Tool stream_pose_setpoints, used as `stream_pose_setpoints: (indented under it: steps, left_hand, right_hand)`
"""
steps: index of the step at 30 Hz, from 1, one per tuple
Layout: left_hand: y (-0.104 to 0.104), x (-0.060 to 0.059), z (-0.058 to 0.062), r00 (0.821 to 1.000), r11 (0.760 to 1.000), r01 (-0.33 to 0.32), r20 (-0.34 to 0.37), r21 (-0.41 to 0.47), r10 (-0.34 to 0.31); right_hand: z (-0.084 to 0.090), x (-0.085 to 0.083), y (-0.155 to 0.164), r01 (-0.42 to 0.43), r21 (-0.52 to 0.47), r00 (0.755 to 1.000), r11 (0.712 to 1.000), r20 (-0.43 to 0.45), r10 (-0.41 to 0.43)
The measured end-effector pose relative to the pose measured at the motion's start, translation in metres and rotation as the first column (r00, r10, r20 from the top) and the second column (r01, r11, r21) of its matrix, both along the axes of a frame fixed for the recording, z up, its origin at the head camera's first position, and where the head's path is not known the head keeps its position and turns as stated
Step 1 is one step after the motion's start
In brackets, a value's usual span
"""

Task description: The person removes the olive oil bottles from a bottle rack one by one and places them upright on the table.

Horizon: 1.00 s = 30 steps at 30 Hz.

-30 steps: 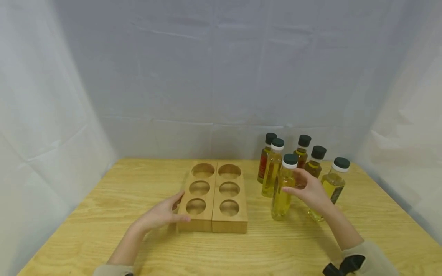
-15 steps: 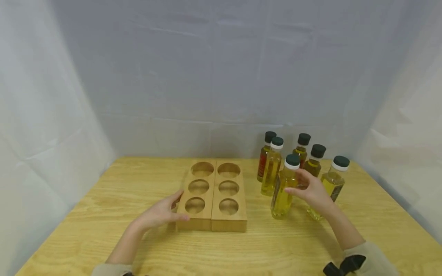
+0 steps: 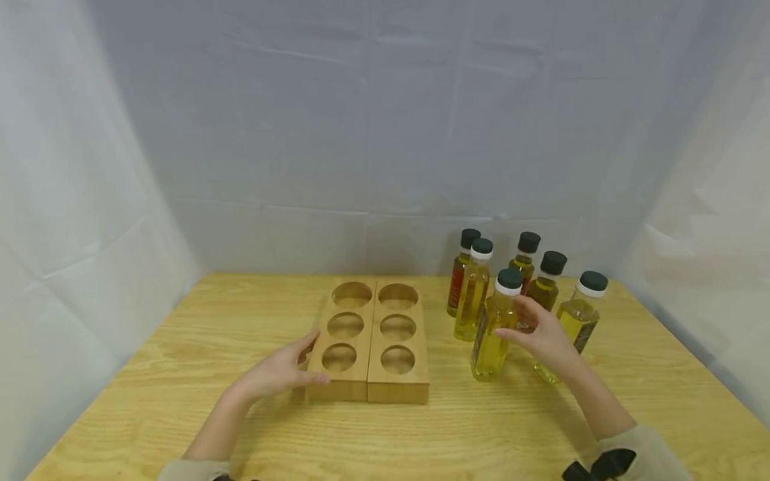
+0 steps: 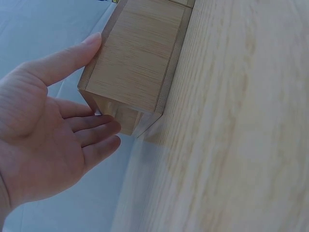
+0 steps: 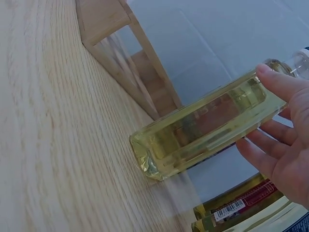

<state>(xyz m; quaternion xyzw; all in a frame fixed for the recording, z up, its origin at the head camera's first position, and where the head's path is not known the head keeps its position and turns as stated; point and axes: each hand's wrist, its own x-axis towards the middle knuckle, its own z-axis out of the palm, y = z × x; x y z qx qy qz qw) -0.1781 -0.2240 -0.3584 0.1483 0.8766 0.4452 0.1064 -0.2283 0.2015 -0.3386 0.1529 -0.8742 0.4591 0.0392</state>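
A two-piece wooden holder with six round holes, all vacant, lies mid-table. My left hand rests against its near left corner, thumb along the front face and straight fingers along the left side; the left wrist view shows the same hand on the block. To the right, my right hand grips a square bottle of yellow oil with a white collar and dark cap, thumb in front and fingers behind. The bottle leans slightly with its base on the table, and my right hand is on its upper part.
Several more oil bottles stand at the back right: one with a white collar, a dark one with a red label, two dark-capped ones, and one at the far right. White cloth walls surround the wooden table.
The bottle in my right hand has tipped a little, its cap moving right and its base left. My left hand has stayed on the holder.
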Motion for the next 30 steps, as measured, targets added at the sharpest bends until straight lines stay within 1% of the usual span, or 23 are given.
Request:
stream_pose_setpoints:
  steps: [5,8,12,15,17,19,21,23,24,26,28,30]
  left_hand:
    - [0.001,-0.001,-0.001,1.0,0.999,0.002,-0.022,-0.032,-0.002]
    - [0.001,-0.001,-0.001,1.0,0.999,0.003,-0.013,-0.032,-0.003]
    - [0.001,0.001,0.004,1.0,0.999,0.02,-0.007,-0.033,-0.02]
    - [-0.001,0.006,0.012,0.999,0.999,0.022,-0.034,-0.047,-0.023]
    - [-0.001,0.009,0.019,0.998,0.998,0.009,-0.057,-0.062,-0.012]
    - [0.0,0.012,0.025,0.997,0.997,-0.014,-0.082,-0.078,0.007]
    - [0.001,0.014,0.031,0.993,0.996,-0.029,-0.113,-0.09,0.019]
    - [0.002,0.015,0.037,0.987,0.994,-0.041,-0.161,-0.101,0.024]
    - [0.003,0.015,0.04,0.983,0.994,-0.045,-0.182,-0.101,0.026]
    - [0.004,0.014,0.048,0.972,0.994,-0.053,-0.232,-0.1,0.029]
    - [0.005,0.012,0.056,0.963,0.992,-0.069,-0.267,-0.103,0.039]
    - [0.006,0.009,0.066,0.955,0.991,-0.081,-0.294,-0.103,0.047]
  right_hand:
    - [-0.002,0.004,0.006,-0.013,0.009,1.0,1.0,0.001,0.013]
    - [-0.002,0.008,0.009,-0.004,0.018,1.0,1.0,-0.021,0.005]
    - [0.0,0.013,0.011,0.007,0.021,0.996,1.0,-0.083,-0.005]
    - [0.003,0.015,0.009,0.022,0.01,0.986,1.0,-0.165,-0.02]
    - [0.005,0.017,0.007,0.035,-0.011,0.97,0.999,-0.239,-0.037]
    - [0.008,0.019,0.005,0.032,-0.044,0.945,0.999,-0.325,-0.044]
    - [0.012,0.022,0.004,0.007,-0.085,0.911,0.996,-0.41,-0.041]
    - [0.018,0.024,0.001,-0.047,-0.108,0.869,0.993,-0.495,-0.013]
    - [0.022,0.026,-0.002,-0.074,-0.123,0.853,0.99,-0.522,-0.001]
    - [0.031,0.031,-0.01,-0.131,-0.143,0.835,0.981,-0.549,0.031]
    - [0.039,0.033,-0.023,-0.181,-0.139,0.82,0.974,-0.568,0.071]
    - [0.045,0.034,-0.039,-0.217,-0.124,0.821,0.968,-0.56,0.112]
